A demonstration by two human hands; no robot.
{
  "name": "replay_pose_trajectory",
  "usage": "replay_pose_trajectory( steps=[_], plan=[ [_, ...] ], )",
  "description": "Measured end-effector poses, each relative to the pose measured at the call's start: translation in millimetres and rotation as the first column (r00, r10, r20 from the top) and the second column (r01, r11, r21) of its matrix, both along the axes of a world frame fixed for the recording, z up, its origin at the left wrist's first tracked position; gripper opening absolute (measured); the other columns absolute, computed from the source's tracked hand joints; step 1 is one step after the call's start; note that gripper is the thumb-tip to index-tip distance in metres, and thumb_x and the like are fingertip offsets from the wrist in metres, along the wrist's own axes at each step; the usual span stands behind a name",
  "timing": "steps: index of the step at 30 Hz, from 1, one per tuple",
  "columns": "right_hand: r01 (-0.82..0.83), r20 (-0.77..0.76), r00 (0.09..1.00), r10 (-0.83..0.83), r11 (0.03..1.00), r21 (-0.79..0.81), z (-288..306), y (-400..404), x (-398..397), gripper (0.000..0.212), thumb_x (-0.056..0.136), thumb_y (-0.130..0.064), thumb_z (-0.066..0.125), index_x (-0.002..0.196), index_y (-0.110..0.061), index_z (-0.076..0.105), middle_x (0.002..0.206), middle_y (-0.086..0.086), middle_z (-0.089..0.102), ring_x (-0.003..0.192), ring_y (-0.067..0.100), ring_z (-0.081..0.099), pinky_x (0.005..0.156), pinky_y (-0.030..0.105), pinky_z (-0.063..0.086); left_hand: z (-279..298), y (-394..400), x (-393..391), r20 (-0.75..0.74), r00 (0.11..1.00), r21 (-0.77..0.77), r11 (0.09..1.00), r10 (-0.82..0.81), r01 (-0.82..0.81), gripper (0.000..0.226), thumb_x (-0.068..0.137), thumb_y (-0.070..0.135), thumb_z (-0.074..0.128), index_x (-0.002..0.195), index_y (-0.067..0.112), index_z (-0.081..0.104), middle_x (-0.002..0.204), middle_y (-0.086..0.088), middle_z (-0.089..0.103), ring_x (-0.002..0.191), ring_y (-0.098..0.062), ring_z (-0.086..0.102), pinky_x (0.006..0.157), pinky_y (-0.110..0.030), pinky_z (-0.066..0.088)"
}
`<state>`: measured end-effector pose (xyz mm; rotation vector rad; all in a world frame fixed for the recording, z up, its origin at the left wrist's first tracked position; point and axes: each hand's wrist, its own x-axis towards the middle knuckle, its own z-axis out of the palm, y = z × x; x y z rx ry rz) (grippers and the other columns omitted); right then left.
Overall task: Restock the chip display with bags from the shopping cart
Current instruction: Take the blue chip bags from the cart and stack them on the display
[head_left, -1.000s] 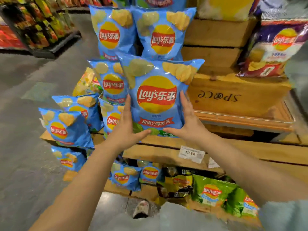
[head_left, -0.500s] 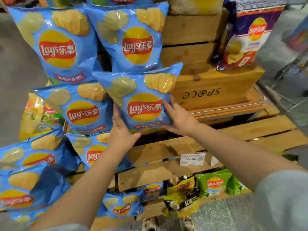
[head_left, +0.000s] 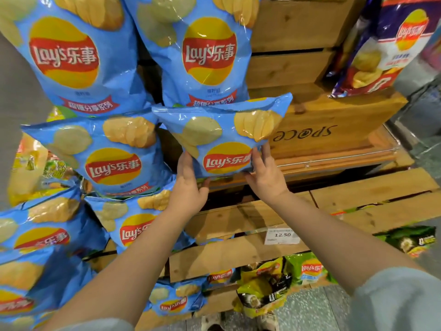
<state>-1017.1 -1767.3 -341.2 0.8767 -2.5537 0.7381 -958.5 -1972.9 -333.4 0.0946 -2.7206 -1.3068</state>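
A blue chip bag (head_left: 222, 137) is grasped at its lower corners by both hands. The fingers (head_left: 185, 161) of the left hand (head_left: 188, 187) are laid up the bag's left edge with the thumb tucked under its bottom seam; the fingers (head_left: 259, 156) of the right hand (head_left: 267, 177) are wrapped round the lower right corner. The bag is held tilted, its top leaning toward the display, with its bottom edge at the front lip of a wooden shelf (head_left: 334, 161).

Directly behind its top edge, a larger blue bag (head_left: 207, 53) is overlapped at the bottom. Another large blue bag (head_left: 69, 56) is seen to the upper left. Just to the left, a further blue bag (head_left: 112, 158) stands upright, close beside the held one, and more blue bags (head_left: 133, 223) are piled below it and toward the left edge.

To the right, a wooden crate (head_left: 334, 120) printed with upside-down lettering is set against the held bag's right corner. A purple chip bag (head_left: 386, 48) leans on top of the crate. Below the hands, wooden slats (head_left: 238, 254) carry a price tag (head_left: 282, 235), and green bags (head_left: 307, 271) lie beneath.
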Motion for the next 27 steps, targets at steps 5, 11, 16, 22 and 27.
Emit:
replay_pose_trajectory(
  steps=[5,11,16,22,27],
  plan=[
    [0.016,-0.027,0.999,-0.018,0.999,-0.049,-10,5,2,0.113,0.06,0.007,0.084,0.141,-0.027,0.012,0.137,0.018,0.023,0.09,0.058,0.06,0.045,0.039,0.05,-4,2,-8,0.019,0.998,0.014,0.998,-0.055,0.055,0.088,0.089,0.006,0.063,0.153,0.01,0.003,0.156,-0.018,0.019,0.14,-0.033,0.032,0.11,-0.043,0.036],
    [0.022,-0.002,1.0,-0.022,1.0,-0.016,-21,-13,-8,0.114,0.057,0.009,0.084,0.138,-0.023,0.011,0.139,0.015,0.021,0.097,0.06,0.057,0.052,0.047,0.055,-11,0,-13,-0.003,1.0,0.029,0.999,0.023,-0.023,0.091,0.081,0.005,0.068,0.149,0.009,0.007,0.149,-0.014,0.02,0.134,-0.023,0.034,0.102,-0.023,0.034],
    [0.112,0.063,0.992,-0.113,0.994,0.018,-31,-15,-7,0.112,0.06,0.015,0.077,0.14,-0.026,0.011,0.144,0.031,0.022,0.107,0.063,0.051,0.054,0.048,0.055,-13,1,-14,0.123,0.992,-0.086,0.996,0.001,0.01,0.089,0.084,0.016,0.068,0.151,0.009,0.01,0.153,-0.017,0.011,0.127,-0.031,0.042,0.099,-0.03,0.038],
    [0.165,0.32,0.928,-0.19,0.981,0.103,-16,-9,4,0.082,0.09,-0.004,0.058,0.142,-0.032,0.001,0.157,0.024,0.006,0.118,0.048,0.048,0.077,0.045,0.052,-14,5,-14,0.166,0.986,-0.04,0.999,-0.023,0.03,0.094,0.085,0.022,0.068,0.153,0.017,0.002,0.156,-0.014,0.01,0.14,-0.029,0.028,0.107,-0.035,0.037],
    [0.152,0.268,0.953,-0.141,0.988,-0.021,-6,0,10,0.09,0.082,0.0,0.067,0.143,-0.035,0.011,0.153,0.029,0.017,0.111,0.049,0.056,0.068,0.037,0.05,-7,14,-17,0.198,0.973,0.086,0.991,-0.116,0.1,0.093,0.091,0.023,0.063,0.153,0.025,-0.005,0.157,-0.004,0.014,0.129,-0.018,0.041,0.1,-0.032,0.044]
  ],
)
